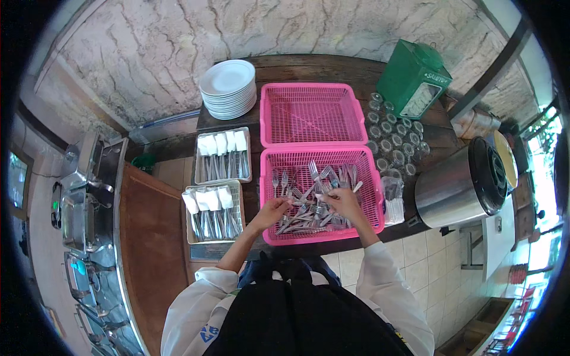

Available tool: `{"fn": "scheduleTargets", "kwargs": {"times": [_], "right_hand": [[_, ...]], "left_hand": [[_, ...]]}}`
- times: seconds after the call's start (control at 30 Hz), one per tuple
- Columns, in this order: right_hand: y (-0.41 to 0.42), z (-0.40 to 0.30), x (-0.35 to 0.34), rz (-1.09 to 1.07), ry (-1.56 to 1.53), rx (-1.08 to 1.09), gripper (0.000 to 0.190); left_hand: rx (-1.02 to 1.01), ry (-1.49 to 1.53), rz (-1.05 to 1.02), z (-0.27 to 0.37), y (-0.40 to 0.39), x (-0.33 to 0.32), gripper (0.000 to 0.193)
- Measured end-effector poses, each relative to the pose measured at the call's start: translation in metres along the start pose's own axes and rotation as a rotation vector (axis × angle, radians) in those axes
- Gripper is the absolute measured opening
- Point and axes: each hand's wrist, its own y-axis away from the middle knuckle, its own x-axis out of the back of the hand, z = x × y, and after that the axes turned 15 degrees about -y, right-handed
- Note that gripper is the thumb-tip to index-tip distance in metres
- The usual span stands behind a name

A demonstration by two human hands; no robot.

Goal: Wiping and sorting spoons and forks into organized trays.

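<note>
Both my hands are over the near pink plastic basket [380, 196], which holds a loose pile of metal forks [303, 220] and other cutlery. My left hand [274, 210] has its fingertips together near the middle of the pile; whether they pinch something is too small to tell. Just to its right, my right hand [342, 202] has its thumb and fingers close together at a small whitish piece, not clear enough to name. Left of the basket, two light plastic trays [241, 200] [250, 153] hold rows of cutlery with white paper napkins [214, 199] around their upper ends.
Behind lies a second pink basket [311, 113]. A stack of white plates [228, 89] stands back left. To the right are glass jars or cups [397, 142], a green box [414, 80], a plastic packet [393, 200] and a large steel container [458, 187] with a black lid.
</note>
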Motion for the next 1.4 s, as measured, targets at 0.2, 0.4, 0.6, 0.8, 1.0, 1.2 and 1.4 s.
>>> {"fn": "scheduleTargets", "kwargs": {"times": [0.2,0.4,0.6,0.8,1.0,1.2,1.4], "right_hand": [[0.043,-0.002,-0.044,-0.15,-0.267,-0.117,0.024],[0.045,0.043,-0.049,-0.124,-0.123,0.014,0.025],[0.021,0.103,0.008,0.498,0.502,0.021,0.017],[-0.008,0.112,0.039,0.385,0.565,-0.31,0.013],[-0.023,0.121,0.041,0.414,0.635,-0.486,0.023],[-0.02,0.099,0.04,0.364,0.551,-0.447,0.018],[-0.002,0.058,0.059,0.565,0.764,-0.124,0.016]], "left_hand": [[0.035,0.236,0.03,0.009,-0.018,-0.041,0.025],[0.118,0.415,0.03,0.004,-0.023,-0.05,0.022],[0.172,0.401,0.168,0.007,-0.02,-0.034,0.021],[0.224,0.381,0.118,0.0,-0.009,-0.031,0.019],[0.248,0.227,0.04,-0.018,-0.009,-0.031,0.025],[0.248,0.377,0.15,0.003,-0.003,-0.036,0.019],[0.06,0.103,0.069,0.027,-0.006,-0.028,0.022]]}}
